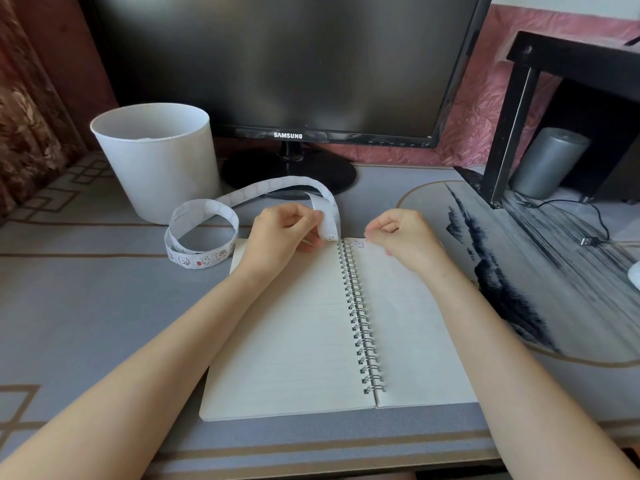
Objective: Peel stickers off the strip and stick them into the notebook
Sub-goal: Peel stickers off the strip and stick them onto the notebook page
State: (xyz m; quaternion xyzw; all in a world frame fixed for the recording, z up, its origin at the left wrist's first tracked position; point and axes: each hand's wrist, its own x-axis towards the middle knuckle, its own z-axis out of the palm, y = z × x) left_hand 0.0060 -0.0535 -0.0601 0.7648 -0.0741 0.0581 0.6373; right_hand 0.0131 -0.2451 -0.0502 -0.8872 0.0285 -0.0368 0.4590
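An open spiral notebook [294,323] lies flat on the desk in front of me. A long white sticker strip [204,221] loops from a coil at the left up and over to the notebook's top edge. My left hand [282,233] pinches the strip's free end above the left page. My right hand [401,237] hovers with curled fingers at the top of the right page, its fingertips next to a small sticker [360,243] lying on that page beside the spiral. I cannot tell whether the fingertips touch the sticker.
A white bin [156,161] stands at the back left. A dark monitor [287,64] on a round base is behind the notebook. At the right are a black shelf leg [509,133], a grey cylinder [547,162] and a cable with a plug [588,241].
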